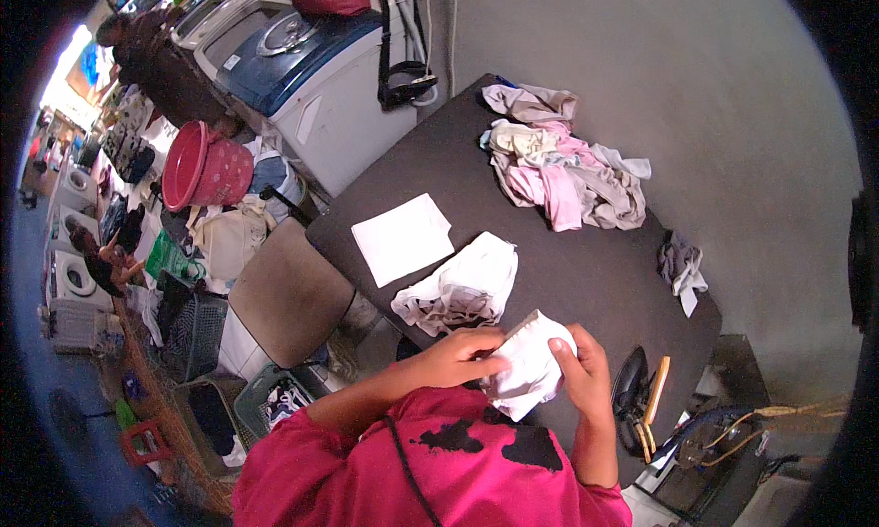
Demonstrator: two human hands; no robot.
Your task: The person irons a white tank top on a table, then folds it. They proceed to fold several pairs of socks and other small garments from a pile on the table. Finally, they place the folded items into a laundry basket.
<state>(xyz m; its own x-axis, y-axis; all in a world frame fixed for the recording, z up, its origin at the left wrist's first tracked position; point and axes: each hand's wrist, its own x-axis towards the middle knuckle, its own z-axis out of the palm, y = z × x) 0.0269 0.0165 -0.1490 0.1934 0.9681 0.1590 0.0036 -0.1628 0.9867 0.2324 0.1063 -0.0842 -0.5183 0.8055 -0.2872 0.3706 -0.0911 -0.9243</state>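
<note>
Between my two hands is a white cloth garment, bunched and partly folded, just above the near edge of a dark table. My right hand grips its right side, thumb on top. My left hand is at its left side, with the fingertips partly hidden by the cloth. Just beyond my left hand lies a crumpled white garment. A flat, folded white cloth rests to the left of that. Farther back is a heap of pink, cream and beige garments.
A small grey and white cloth lies at the table's right edge. Near my right arm is a black iron-like object beside a yellowish handle-like piece. A chair, pink buckets, laundry baskets and a washing machine stand to the left.
</note>
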